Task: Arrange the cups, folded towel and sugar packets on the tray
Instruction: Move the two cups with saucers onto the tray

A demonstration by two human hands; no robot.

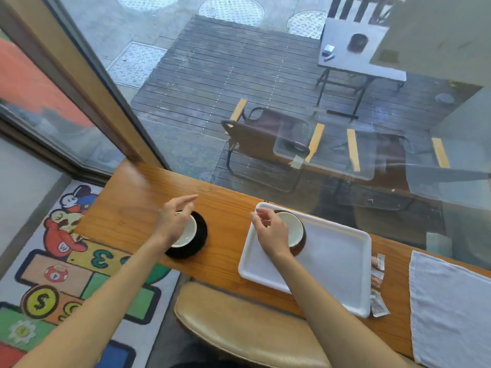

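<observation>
A white tray [334,264] lies on the wooden counter [132,205]. On its far-left corner stands a white cup [292,229] on a brown saucer [299,249]. My right hand [271,235] is curled against this cup's left side and grips it. Left of the tray, off it, a second white cup [188,232] sits on a black saucer [199,243]. My left hand [170,224] reaches over this cup's left rim and holds it, forefinger stretched out. Several sugar packets [377,280] lie along the tray's right edge. A white towel [446,301] lies flat at the far right.
A window pane [265,102] rises directly behind the counter's far edge. A tan padded seat [239,322] is tucked under the near edge. A colourful rug [53,288] covers the floor to the left.
</observation>
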